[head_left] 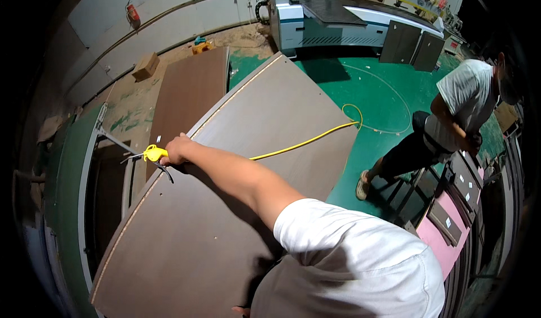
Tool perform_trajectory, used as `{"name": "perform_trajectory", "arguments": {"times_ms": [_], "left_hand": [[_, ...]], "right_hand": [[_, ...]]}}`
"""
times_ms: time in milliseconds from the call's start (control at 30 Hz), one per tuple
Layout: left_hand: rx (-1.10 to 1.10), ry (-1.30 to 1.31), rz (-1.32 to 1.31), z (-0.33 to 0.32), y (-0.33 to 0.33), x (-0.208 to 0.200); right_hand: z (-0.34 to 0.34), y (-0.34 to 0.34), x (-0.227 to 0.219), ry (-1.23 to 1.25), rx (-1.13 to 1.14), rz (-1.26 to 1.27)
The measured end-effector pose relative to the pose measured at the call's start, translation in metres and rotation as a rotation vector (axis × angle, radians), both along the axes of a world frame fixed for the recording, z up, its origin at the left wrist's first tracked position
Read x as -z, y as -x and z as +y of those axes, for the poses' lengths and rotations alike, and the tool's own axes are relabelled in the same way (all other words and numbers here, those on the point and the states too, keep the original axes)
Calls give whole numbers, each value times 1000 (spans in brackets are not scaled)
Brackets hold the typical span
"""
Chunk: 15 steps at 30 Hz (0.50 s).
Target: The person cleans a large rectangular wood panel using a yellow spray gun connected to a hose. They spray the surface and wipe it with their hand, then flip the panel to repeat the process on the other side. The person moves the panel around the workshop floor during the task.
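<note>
My right hand is closed round a yellow air blow gun at the left long edge of a large grey-brown board. Its thin dark nozzle points left, past the edge, and a dark lever hangs below the grip. A yellow air hose shows beyond my forearm and crosses the board to its right side; the stretch nearer the gun is hidden. The board has a few small drilled holes and a pale, raw edge strip. Only a sliver of my left hand appears at the bottom, by the board; its fingers cannot be made out.
A brown panel lies beyond the left edge, near a cardboard box. A large machine stands at the back. On the right, another person bends beside stacked dark panels. A green-and-metal frame borders the left side.
</note>
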<state>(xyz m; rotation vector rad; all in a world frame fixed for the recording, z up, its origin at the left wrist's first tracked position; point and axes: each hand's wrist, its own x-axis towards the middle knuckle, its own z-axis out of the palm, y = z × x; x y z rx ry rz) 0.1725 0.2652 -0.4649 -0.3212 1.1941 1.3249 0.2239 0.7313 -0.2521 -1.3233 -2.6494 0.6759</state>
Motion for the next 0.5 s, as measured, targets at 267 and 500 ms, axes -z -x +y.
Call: {"name": "perform_trajectory", "arguments": {"times_ms": [267, 500], "left_hand": [[111, -23, -33, 157, -68, 25], [231, -3, -28, 291, -151, 6]], "right_hand": [[160, -148, -36, -99, 114, 68], [253, -345, -64, -258, 300, 143]]}}
